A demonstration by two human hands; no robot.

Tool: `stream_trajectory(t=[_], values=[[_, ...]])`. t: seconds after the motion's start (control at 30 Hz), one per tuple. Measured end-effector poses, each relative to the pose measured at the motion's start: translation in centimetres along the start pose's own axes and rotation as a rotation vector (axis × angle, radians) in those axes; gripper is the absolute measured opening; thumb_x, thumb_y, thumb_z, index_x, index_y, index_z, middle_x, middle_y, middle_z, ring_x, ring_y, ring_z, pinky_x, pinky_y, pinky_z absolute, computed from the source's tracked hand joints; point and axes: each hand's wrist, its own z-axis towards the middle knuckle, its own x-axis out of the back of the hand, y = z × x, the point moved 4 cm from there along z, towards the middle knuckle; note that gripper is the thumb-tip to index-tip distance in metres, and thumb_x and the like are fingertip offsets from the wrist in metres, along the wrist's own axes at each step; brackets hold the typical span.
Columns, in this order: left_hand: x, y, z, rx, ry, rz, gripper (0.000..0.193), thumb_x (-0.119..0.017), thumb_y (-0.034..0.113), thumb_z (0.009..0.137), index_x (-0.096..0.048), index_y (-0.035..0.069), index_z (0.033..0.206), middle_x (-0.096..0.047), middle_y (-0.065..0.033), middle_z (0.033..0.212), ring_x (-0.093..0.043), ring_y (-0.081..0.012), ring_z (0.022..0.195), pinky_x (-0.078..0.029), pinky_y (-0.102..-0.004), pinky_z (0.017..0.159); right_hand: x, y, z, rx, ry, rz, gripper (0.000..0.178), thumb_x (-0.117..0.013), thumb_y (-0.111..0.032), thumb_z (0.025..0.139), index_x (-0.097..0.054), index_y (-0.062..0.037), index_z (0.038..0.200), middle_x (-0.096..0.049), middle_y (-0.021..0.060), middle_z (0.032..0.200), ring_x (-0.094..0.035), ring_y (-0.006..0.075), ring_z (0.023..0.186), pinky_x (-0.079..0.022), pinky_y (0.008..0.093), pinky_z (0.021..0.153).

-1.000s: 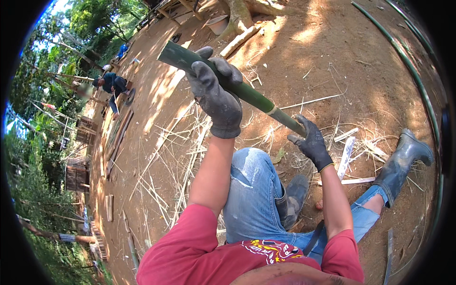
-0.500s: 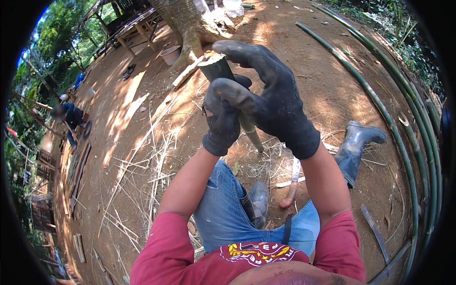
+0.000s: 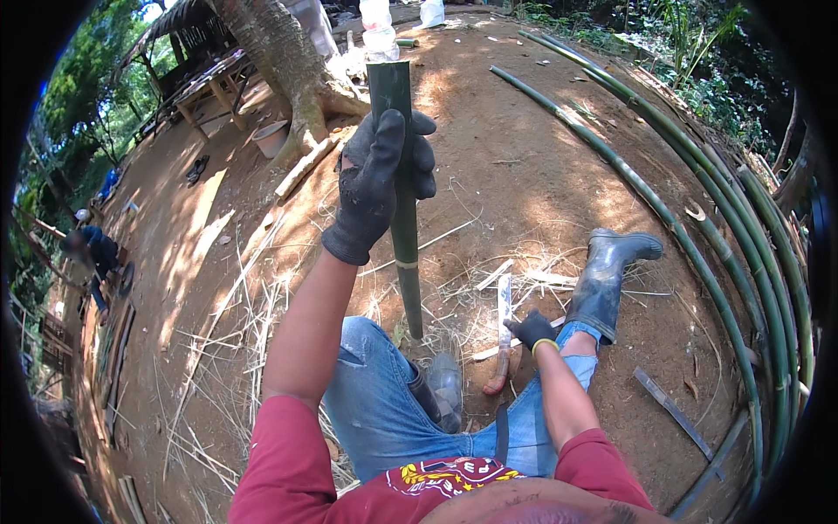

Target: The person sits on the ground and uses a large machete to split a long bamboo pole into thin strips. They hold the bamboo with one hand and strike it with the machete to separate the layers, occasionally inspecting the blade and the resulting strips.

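My left hand (image 3: 371, 188), in a dark work glove, is wrapped round a green bamboo pole (image 3: 404, 231) and holds it nearly upright in front of me. The cut upper end rises above the fist; the lower part narrows towards the ground past a pale joint. Low between my legs, my right hand (image 3: 535, 332), also gloved, reaches beside a machete (image 3: 504, 301) lying on the ground with its reddish-brown handle towards me. The fingers of that hand look partly stretched towards the blade and hold nothing that shows.
Long green bamboo poles (image 3: 650, 196) curve along the right side. A flat metal blade (image 3: 672, 410) lies near my right boot (image 3: 602, 279). Thin bamboo strips (image 3: 262, 332) litter the ground. A tree trunk (image 3: 271, 61) and bucket (image 3: 271, 138) stand ahead; another person (image 3: 103, 253) crouches far left.
My right hand has left the top of the bamboo and dropped down beside the machete. The left hand now holds the pole alone, more upright and slightly further left.
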Motion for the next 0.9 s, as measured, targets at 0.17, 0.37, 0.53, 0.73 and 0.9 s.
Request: stream_trajectory(t=[0.17, 0.37, 0.53, 0.73, 0.9], values=[[-0.9, -0.5, 0.0, 0.008, 0.008, -0.031, 0.046, -0.046, 0.046, 0.102, -0.058, 0.003, 0.106, -0.057, -0.0034, 0.069, -0.059, -0.0129, 0.055, -0.049, -0.0252, 0.050, -7.4, 1.4, -0.2, -0.008, -0.060, -0.060, 0.099, -0.069, -0.058, 0.077, -0.034, 0.0066, 0.143, -0.057, 0.0235, 0.132, -0.060, 0.0344, 0.118, -0.048, 0.0419, 0.098], [-1.8, -1.0, -1.2, 0.031, 0.034, -0.098, 0.045, -0.046, 0.043, 0.102, -0.056, 0.001, 0.116, -0.058, -0.0043, 0.069, -0.062, -0.0145, 0.058, -0.051, -0.0257, 0.053, -8.0, 1.3, 0.6, 0.000, -0.031, -0.023, 0.093, -0.076, -0.044, 0.076, -0.032, 0.0047, 0.143, -0.061, 0.0221, 0.126, -0.063, 0.0341, 0.113, -0.050, 0.0418, 0.094], [-2.6, -0.2, -1.5, 0.045, 0.014, -0.102, 0.050, -0.046, 0.043, 0.101, -0.050, -0.002, 0.124, -0.057, -0.0068, 0.072, -0.061, -0.0188, 0.062, -0.051, -0.0311, 0.057, -8.4, 1.5, 1.8, 0.055, -0.077, 0.063, 0.059, -0.071, -0.039, 0.080, -0.057, 0.0009, 0.120, -0.064, 0.0237, 0.119, -0.064, 0.0349, 0.109, -0.050, 0.0428, 0.093], [-1.8, 1.1, -0.8, -0.002, 0.003, -0.087, 0.048, -0.046, 0.043, 0.101, -0.053, -0.001, 0.119, -0.058, -0.0068, 0.075, -0.062, -0.0190, 0.065, -0.051, -0.0311, 0.058, -7.8, 1.4, 0.7, 0.301, -0.556, 1.572, 0.031, -0.054, -0.020, 0.096, -0.058, -0.0112, 0.125, -0.067, 0.0151, 0.093, -0.068, 0.0283, 0.075, -0.059, 0.0388, 0.070], [-2.7, 2.3, -0.5, 0.010, 0.050, -0.200, 0.045, -0.047, 0.044, 0.101, -0.056, 0.002, 0.113, -0.058, -0.0058, 0.076, -0.061, -0.0184, 0.067, -0.050, -0.0305, 0.058, 2.6, -3.0, -9.9, 0.334, -0.620, 2.047, 0.047, -0.055, -0.017, 0.095, -0.046, -0.0110, 0.141, -0.065, 0.0079, 0.084, -0.064, 0.0186, 0.065, -0.057, 0.0299, 0.060]])
